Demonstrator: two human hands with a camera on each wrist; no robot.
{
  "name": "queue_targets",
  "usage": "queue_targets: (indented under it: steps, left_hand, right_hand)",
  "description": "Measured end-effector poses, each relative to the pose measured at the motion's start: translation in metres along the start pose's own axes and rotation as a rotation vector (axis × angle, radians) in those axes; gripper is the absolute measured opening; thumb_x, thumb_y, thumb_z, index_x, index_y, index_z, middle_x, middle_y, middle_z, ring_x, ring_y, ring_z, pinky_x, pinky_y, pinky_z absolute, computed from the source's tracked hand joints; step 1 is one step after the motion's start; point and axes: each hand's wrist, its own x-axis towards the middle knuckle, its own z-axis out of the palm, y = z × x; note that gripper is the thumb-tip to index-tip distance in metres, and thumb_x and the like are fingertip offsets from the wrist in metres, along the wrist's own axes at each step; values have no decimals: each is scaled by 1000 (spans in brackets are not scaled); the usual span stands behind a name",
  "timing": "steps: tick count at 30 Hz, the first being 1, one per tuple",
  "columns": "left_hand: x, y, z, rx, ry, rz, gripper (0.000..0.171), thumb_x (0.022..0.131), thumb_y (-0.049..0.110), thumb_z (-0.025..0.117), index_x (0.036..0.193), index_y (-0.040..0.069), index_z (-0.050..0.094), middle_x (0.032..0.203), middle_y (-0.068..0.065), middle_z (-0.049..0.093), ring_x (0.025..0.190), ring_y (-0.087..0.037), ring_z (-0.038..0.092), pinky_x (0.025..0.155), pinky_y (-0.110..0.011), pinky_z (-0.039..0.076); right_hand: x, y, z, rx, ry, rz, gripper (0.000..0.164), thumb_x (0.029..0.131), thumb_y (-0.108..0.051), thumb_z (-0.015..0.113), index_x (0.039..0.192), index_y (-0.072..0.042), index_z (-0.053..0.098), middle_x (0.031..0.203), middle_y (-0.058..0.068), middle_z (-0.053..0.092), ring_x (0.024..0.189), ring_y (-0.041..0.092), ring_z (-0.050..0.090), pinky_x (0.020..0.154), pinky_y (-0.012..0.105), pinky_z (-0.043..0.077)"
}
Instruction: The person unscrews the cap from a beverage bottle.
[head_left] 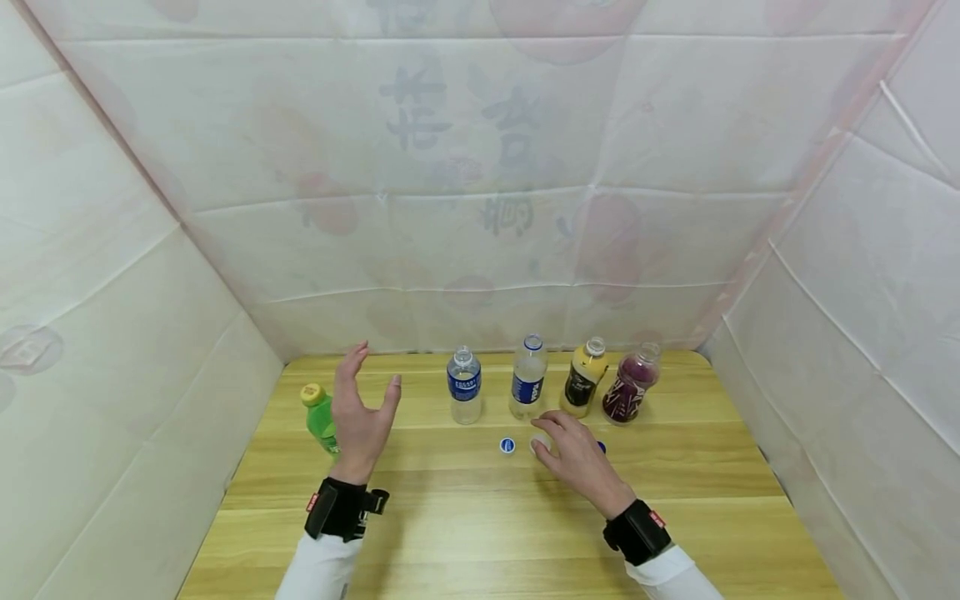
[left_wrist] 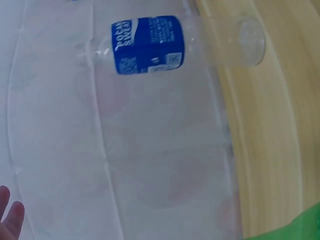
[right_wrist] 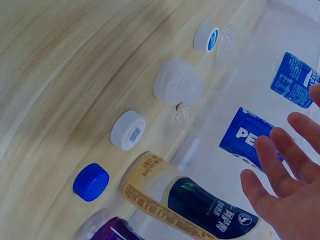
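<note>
My left hand (head_left: 360, 425) is raised with fingers and thumb spread, holding nothing. Just left of it stands a green bottle (head_left: 321, 419) with a yellow cap, partly hidden by the hand. My right hand (head_left: 576, 454) hovers low over the caps with its fingers loosely extended. Beneath its fingertips is a translucent cap (right_wrist: 177, 82); a white cap (right_wrist: 128, 130) and a blue cap (right_wrist: 91, 182) lie in the same row, partly covered by the hand in the head view. At the row's left end sits a white cap with a blue top (head_left: 507, 446).
Along the back stand a clear blue-labelled bottle (head_left: 465, 387), a second clear bottle (head_left: 528, 379) with a blue label, a yellow bottle (head_left: 584, 379) and a purple bottle (head_left: 632, 386), all with uncapped necks. Pale sheets (head_left: 480, 250) wall the wooden table (head_left: 465, 533) on three sides.
</note>
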Motion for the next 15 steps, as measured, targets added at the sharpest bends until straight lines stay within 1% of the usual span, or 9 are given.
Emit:
queue_targets:
  steps: [3, 6, 10, 12, 15]
  left_hand:
    - [6, 0, -7, -15, 76, 54, 53, 94, 21, 70, 135, -9, 53, 136, -28, 58, 129, -41, 53, 116, -31, 38]
    - [10, 0, -12, -18, 162, 73, 48, 93, 20, 71, 128, -10, 57, 126, -28, 61, 123, -37, 57, 112, -30, 40]
    - [13, 1, -17, 5, 266, 60, 44, 87, 13, 71, 121, -11, 59, 119, -30, 61, 119, -31, 57, 108, -30, 41]
    - [13, 2, -19, 13, 305, 49, 42, 85, 11, 70, 119, -12, 59, 119, -30, 59, 118, -33, 56, 108, -30, 40]
    - [12, 0, -24, 33, 345, 34, 41, 86, 11, 71, 117, -12, 58, 121, -32, 57, 119, -36, 54, 108, -32, 39]
  right_hand:
    - [0, -1, 0, -7, 2, -3, 33, 94, -20, 77, 122, -3, 72, 118, 11, 67, 106, 27, 66, 89, 44, 57]
    - [0, -1, 1, -10, 9, -8, 33, 93, -20, 78, 121, -3, 73, 117, 11, 68, 105, 27, 66, 88, 44, 58]
    - [1, 0, 2, -3, 15, -20, 32, 94, -20, 78, 121, -3, 73, 117, 11, 68, 105, 27, 67, 87, 43, 58]
    - [1, 0, 3, -1, 14, -25, 32, 94, -20, 78, 121, -3, 73, 116, 11, 68, 105, 26, 67, 87, 43, 58]
    - [1, 1, 4, -8, 15, -22, 32, 94, -20, 77, 121, -4, 73, 116, 10, 68, 105, 25, 67, 87, 42, 58]
